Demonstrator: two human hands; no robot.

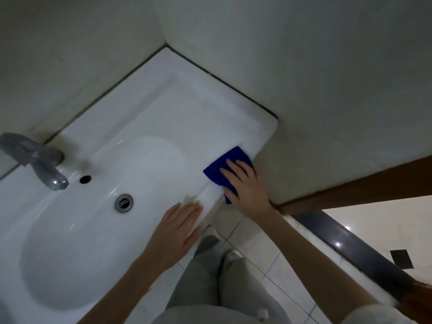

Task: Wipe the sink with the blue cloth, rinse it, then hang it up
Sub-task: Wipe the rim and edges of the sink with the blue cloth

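A white sink [163, 108] fills the left and middle of the head view, set into a wall corner. The blue cloth [230, 161] lies folded on the sink's front rim near its right end. My right hand [245, 185] presses flat on the cloth, fingers spread over it. My left hand [177, 226] rests flat on the front rim, fingers together, touching nothing but the porcelain. A grey tap [37, 160] stands at the left, above the overflow hole [84, 179] and the metal drain [124, 203].
Pale walls [304, 66] meet behind the sink. A brown door frame [362, 190] runs at the right, with a dark threshold [350, 239] below it. Tiled floor [257, 265] and my grey trouser legs [210, 277] show under the sink's edge.
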